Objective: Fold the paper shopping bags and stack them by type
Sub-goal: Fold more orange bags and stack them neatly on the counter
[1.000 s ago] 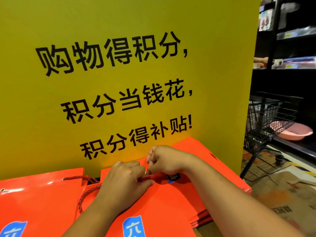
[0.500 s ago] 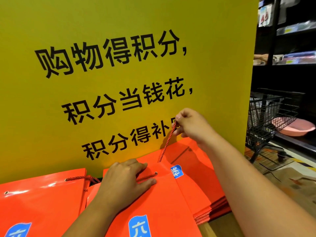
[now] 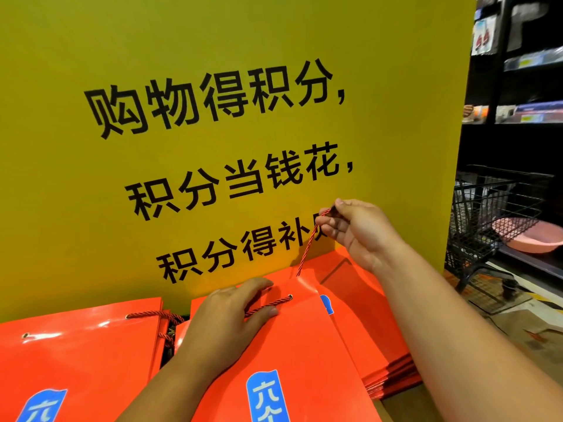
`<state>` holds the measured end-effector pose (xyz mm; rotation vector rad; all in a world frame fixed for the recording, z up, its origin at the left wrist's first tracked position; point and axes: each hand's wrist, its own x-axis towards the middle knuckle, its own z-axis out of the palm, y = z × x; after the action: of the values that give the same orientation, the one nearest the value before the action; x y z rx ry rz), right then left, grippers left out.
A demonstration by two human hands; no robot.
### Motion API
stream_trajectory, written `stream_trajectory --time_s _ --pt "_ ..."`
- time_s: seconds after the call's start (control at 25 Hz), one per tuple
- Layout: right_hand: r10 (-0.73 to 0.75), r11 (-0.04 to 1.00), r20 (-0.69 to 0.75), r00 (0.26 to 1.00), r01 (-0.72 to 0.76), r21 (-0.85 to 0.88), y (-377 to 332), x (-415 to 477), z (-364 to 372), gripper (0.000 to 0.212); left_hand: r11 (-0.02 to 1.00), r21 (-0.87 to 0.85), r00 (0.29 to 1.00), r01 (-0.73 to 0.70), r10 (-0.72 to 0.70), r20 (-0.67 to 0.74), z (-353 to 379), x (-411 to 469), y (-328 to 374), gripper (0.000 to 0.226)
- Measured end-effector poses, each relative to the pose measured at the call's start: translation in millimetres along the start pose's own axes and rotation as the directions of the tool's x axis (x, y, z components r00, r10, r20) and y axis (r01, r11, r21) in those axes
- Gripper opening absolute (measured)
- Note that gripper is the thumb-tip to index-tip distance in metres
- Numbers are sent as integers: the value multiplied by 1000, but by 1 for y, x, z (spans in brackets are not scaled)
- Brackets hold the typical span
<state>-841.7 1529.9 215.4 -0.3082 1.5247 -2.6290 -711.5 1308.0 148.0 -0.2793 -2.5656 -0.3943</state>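
At the foot of the yellow sign [image 3: 213, 41] | your left hand [image 3: 225, 324] lies flat, fingers straight, pressing the top orange bag [image 3: 304, 345] on its stack | your right hand [image 3: 362, 236] has its fingers clamped on the rope handle [image 3: 307, 248], lifted from the bag's top edge | second orange stack [image 3: 76, 354] just left.

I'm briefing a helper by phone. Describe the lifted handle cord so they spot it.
Find the big yellow sign; orange bags lie stacked at its foot. From the right stack, one red twisted cord rises to the right hand. Other cords lie flat.
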Motion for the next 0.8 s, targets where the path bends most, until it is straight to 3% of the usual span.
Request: stream_trajectory --time_s 0.12,0.24,0.36,0.44,0.52,0.64,0.72,0.8 --pt "-14 1000 59 998 13 7 -1 -1 -1 11 999 -20 998 -44 43 -52 5 1 -5 24" --pt "60 938 164 985 1 -347 -1 -3 -6 17 994 6 992 -106 106 -64 15 3 -8 23" --pt "241 668 314 918 78 -740 8 -9 -6 30 989 -142 986 -46 21 -167 12 6 -11 28" --pt "398 437 371 839 182 -881 17 -15 -1 44 911 -405 972 83 -163 -169 2 6 -7 36" --pt "445 240 375 813 295 -925 28 -13 3 52 624 -747 922 230 -385 -38 -10 7 -4 40" --pt "455 138 361 814 336 -932 38 -12 6 38 210 -947 790 244 -610 68 -26 13 -10 45" --pt "471 134 356 807 334 -933 39 -12 5 31 -80 -990 767 113 -627 138 -36 14 -20 52" --pt "475 175 365 801 321 -931 39 -13 5 26 -223 -975 813 24 -562 149 -42 9 -29 50"
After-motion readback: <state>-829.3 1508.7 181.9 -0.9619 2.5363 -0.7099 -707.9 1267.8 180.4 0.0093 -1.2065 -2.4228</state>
